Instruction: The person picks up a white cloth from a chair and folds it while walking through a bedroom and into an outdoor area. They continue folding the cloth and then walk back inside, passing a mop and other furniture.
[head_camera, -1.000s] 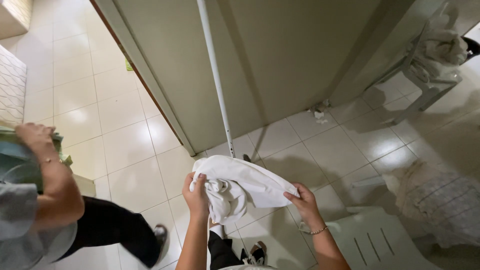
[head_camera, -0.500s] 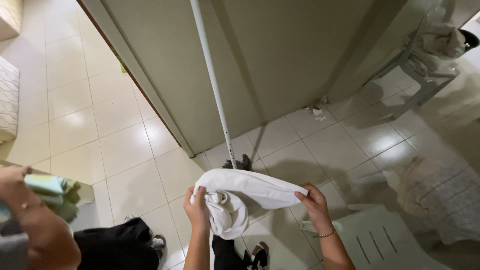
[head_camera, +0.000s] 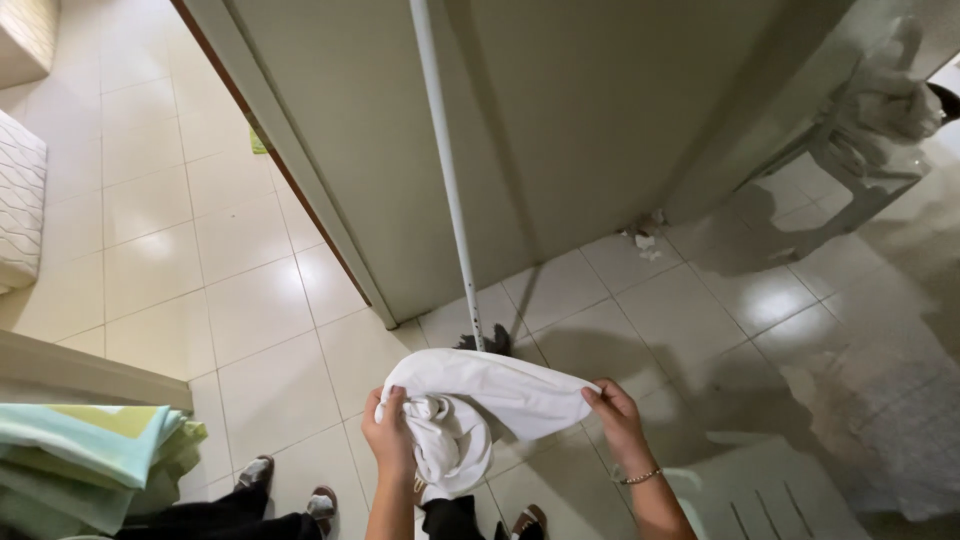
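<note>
A white cloth (head_camera: 500, 392) hangs stretched between my two hands over the tiled floor. My left hand (head_camera: 390, 432) grips a bunched end of it, with folds of fabric drooping below the fist. My right hand (head_camera: 617, 415), with a bracelet at the wrist, pinches the other end, held a little higher. My feet in sandals (head_camera: 528, 521) show under the cloth.
A white pole (head_camera: 448, 190) leans against the beige wall, its dark mop head (head_camera: 487, 342) on the floor. A stack of folded green cloths (head_camera: 95, 450) sits at lower left, above another person's sandalled feet (head_camera: 290, 490). White plastic chairs stand at lower right (head_camera: 770, 495) and upper right (head_camera: 860, 150).
The other person's arm at left has dropped out of view, leaving the folded cloths. My hands hold the white cloth lower and stretched slightly wider.
</note>
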